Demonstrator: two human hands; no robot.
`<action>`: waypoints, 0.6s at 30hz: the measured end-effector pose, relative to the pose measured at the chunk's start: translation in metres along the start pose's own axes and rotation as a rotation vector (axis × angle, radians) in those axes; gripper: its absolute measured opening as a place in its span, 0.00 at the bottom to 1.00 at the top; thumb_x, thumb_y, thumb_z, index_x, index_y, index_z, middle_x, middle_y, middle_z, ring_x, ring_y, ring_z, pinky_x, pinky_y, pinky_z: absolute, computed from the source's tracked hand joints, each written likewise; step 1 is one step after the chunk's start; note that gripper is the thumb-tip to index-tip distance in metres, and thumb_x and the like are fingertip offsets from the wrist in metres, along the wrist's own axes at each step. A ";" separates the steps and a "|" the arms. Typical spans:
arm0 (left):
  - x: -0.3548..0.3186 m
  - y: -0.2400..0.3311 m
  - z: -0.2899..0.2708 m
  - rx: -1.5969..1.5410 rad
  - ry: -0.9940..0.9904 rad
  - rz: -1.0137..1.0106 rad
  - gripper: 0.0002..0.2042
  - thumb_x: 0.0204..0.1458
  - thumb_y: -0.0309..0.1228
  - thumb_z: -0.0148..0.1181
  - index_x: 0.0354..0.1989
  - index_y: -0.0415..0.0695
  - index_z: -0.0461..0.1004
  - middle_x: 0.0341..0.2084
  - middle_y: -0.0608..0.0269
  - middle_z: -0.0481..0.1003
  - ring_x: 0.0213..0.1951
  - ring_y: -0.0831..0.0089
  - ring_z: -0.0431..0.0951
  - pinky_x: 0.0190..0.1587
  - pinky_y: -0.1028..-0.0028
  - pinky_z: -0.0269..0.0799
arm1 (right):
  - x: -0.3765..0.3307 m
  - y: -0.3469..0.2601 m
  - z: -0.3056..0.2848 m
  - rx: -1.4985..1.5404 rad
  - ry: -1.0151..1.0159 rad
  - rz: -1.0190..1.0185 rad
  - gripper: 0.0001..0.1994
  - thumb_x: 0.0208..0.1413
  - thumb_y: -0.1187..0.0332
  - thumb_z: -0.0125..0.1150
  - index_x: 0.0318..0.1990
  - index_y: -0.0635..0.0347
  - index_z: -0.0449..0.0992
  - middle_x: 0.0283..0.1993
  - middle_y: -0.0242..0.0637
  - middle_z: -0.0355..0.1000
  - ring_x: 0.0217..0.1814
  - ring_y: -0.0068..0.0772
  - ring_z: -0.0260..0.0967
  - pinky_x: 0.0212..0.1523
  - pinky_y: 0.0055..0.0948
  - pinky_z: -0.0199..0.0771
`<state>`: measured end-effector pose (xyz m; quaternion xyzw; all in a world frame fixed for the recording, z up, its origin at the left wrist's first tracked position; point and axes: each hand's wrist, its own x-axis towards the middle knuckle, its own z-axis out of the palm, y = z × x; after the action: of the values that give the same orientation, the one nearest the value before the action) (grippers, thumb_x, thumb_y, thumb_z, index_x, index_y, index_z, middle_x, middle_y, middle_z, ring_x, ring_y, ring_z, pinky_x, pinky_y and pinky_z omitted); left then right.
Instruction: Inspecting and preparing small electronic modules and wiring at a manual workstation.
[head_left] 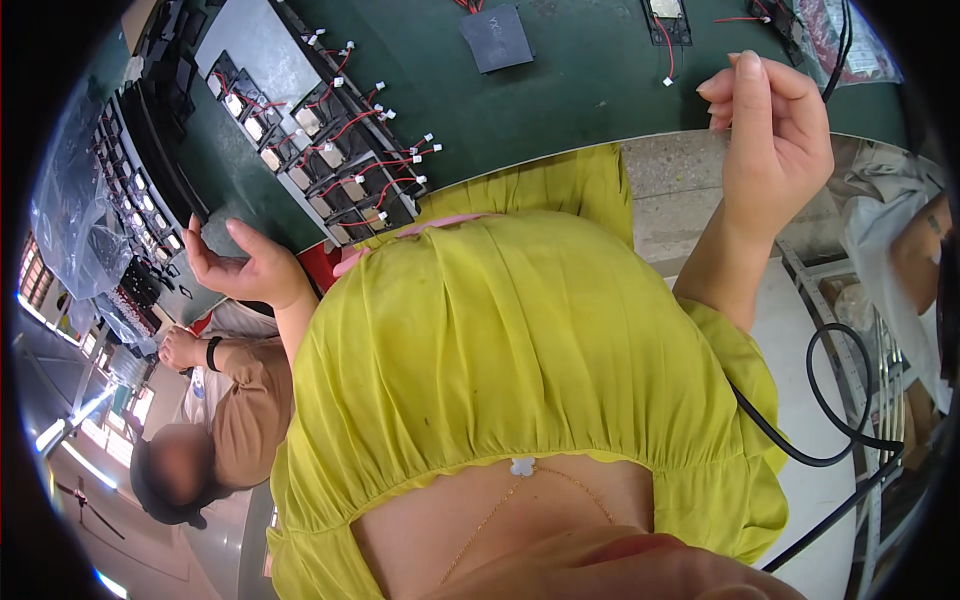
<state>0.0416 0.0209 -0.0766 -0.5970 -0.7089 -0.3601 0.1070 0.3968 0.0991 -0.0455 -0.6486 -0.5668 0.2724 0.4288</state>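
My left hand [243, 262] is open beside the near left edge of the green table, fingers apart and nothing in them. My right hand [770, 140] is raised over the near right edge, its thumb pressed to curled fingers in a pinch. Whatever those fingers might hold is hidden. Nearest my left hand is a tray [345, 232] carrying several small black modules [308, 122] with silvery faces, red wires and white plugs. Beyond my right hand lies a single black module [667, 12], its red wire and white connector [668, 82] trailing toward me.
A dark square block [497, 40] with red wires lies on the green table [570, 100]. Another tray of modules [140, 190] and plastic bags [75, 215] are at the far left. Another person [245, 400] sits on my left. A black cable [800, 455] loops on my right.
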 end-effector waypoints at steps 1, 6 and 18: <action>0.000 0.000 0.000 0.003 0.001 0.010 0.20 0.47 0.21 0.50 0.51 0.37 0.58 0.48 0.49 0.64 0.50 0.60 0.66 0.57 0.67 0.56 | 0.000 0.000 0.000 -0.028 -0.007 -0.010 0.06 0.48 0.71 0.61 0.30 0.65 0.73 0.23 0.32 0.69 0.22 0.17 0.60 0.23 0.11 0.59; 0.000 -0.003 -0.002 0.006 -0.024 0.023 0.20 0.47 0.21 0.50 0.51 0.37 0.58 0.48 0.49 0.65 0.49 0.60 0.67 0.57 0.67 0.57 | -0.002 -0.001 -0.001 -0.170 -0.041 -0.058 0.07 0.46 0.71 0.63 0.31 0.65 0.74 0.25 0.31 0.69 0.23 0.17 0.60 0.25 0.12 0.59; 0.000 0.000 -0.002 -0.002 -0.003 0.005 0.18 0.47 0.20 0.51 0.49 0.38 0.61 0.45 0.51 0.68 0.49 0.61 0.67 0.55 0.67 0.59 | 0.002 -0.009 0.004 -0.335 -0.063 -0.058 0.10 0.42 0.69 0.67 0.30 0.65 0.74 0.23 0.28 0.67 0.23 0.17 0.57 0.25 0.13 0.59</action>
<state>0.0411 0.0192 -0.0750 -0.5995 -0.7071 -0.3595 0.1063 0.3894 0.1016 -0.0397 -0.6854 -0.6361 0.1819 0.3043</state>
